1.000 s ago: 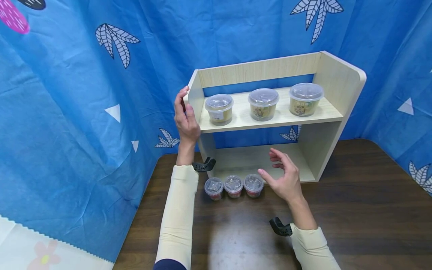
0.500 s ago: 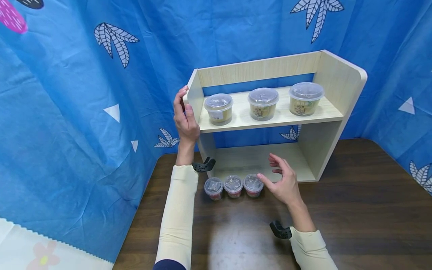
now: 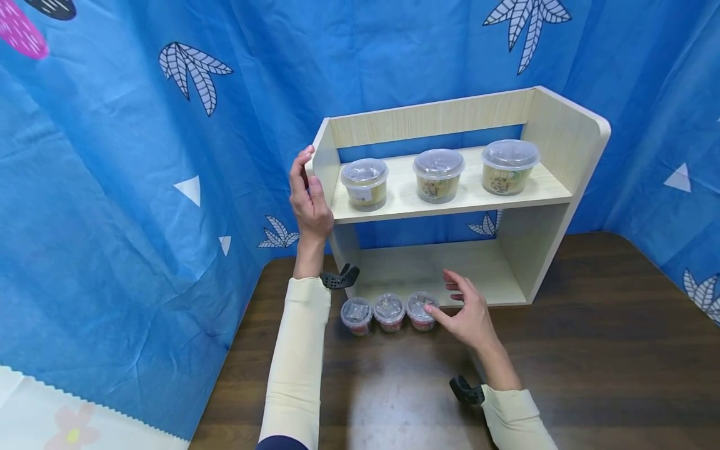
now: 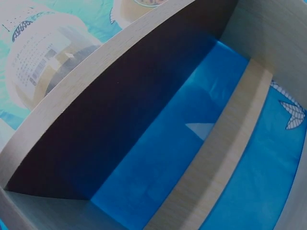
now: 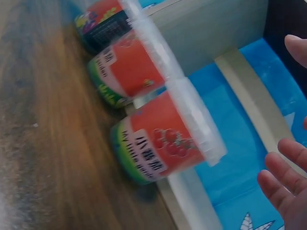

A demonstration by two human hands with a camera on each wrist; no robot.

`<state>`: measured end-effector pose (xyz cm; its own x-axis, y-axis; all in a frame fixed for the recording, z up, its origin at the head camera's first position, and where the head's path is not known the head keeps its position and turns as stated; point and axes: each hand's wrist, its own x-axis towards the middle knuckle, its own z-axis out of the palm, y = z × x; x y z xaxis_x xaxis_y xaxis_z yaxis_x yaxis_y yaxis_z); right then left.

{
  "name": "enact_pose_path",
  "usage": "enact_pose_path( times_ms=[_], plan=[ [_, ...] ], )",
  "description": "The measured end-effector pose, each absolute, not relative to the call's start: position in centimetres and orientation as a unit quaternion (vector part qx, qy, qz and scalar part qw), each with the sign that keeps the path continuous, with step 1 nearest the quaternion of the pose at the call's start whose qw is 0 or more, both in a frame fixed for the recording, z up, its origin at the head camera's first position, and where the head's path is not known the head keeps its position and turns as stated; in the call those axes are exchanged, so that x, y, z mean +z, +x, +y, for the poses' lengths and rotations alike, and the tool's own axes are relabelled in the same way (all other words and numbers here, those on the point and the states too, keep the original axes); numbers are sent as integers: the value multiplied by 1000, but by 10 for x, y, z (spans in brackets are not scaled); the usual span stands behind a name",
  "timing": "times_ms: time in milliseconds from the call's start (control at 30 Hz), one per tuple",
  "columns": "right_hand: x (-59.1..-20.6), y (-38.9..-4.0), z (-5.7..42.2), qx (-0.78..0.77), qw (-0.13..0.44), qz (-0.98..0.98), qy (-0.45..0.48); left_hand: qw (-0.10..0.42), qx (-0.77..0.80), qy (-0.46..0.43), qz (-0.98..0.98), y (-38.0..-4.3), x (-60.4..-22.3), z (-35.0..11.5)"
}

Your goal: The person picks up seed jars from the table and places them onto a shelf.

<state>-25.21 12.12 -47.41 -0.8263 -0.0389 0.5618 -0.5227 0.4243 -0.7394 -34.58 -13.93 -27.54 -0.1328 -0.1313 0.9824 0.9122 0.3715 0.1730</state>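
Right grip (image 3: 469, 315) spread wide: a hasty pinch could tip the small cup (image 3: 417, 306) farthest from the counter's (image 3: 613, 350) left edge! Left grip (image 3: 310, 209)? Can't tell.

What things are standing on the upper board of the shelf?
On the upper board stand a left tub, a middle tub and a right tub, all lidded. The wood directly under them is covered, so it cannot be seen.
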Motion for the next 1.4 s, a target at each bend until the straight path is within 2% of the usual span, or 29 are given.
enact_pose_path(
  times_ms=[200,433,633,900,1400],
  plan=[
    [-485,-254,120,513,213,-814,167,569,-453,-326,-604,-362,-287,-146],
    [-493,-258,118,511,206,-817,171,567,-453,-331,-603,-364,-287,-149],
    [-497,-259,116,506,184,-827,163,569,-450,-325,-606,-358,-284,-145],
    [-506,-260,114,502,140,-842,141,562,-460,-332,-602,-330,-267,-133],
    [-520,-265,109,488,114,-855,131,566,-452,-334,-603,-331,-267,-134]
  ],
)
